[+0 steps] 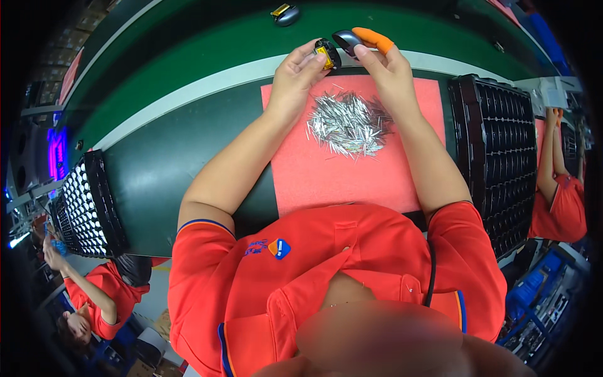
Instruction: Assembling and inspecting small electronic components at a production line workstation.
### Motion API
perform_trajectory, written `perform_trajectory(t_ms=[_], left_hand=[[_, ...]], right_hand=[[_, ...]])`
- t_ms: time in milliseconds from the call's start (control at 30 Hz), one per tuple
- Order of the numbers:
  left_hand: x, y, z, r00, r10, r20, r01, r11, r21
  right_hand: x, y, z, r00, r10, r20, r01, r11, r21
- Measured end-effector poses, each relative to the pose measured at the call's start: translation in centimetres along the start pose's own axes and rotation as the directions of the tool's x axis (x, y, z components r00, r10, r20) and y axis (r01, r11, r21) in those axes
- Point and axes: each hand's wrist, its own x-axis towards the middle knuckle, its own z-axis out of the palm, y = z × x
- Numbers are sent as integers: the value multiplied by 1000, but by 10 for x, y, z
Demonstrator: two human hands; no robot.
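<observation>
Over the far edge of a pink foam mat (289, 182), my left hand (294, 81) is closed around a small black part with a yellow piece (325, 55) on it. My right hand (391, 72), wearing an orange finger cot on one finger, pinches a dark grey curved shell (346, 43). The shell and the black part are held close together, with a narrow gap between them. Below both hands, a loose heap of thin silvery pins (349, 124) is spread on the mat.
Beyond the mat runs a green belt (207, 44) carrying a similar grey rounded piece (287, 16) with yellow on it. Stacked black compartment trays (502, 144) stand on my right, a tray with white round items (83, 201) on my left. Co-workers in red sit at both sides.
</observation>
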Motion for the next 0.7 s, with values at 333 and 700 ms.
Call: perform_trajectory(t_ms=[333, 700], left_hand=[[-1, 1, 1, 999, 8, 53, -8, 1000, -4], [-2, -3, -2, 999, -10, 41, 10, 1000, -4]], right_hand=[[-1, 12, 5, 999, -24, 39, 28, 995, -100], [0, 15, 1, 991, -124, 44, 132, 924, -359]])
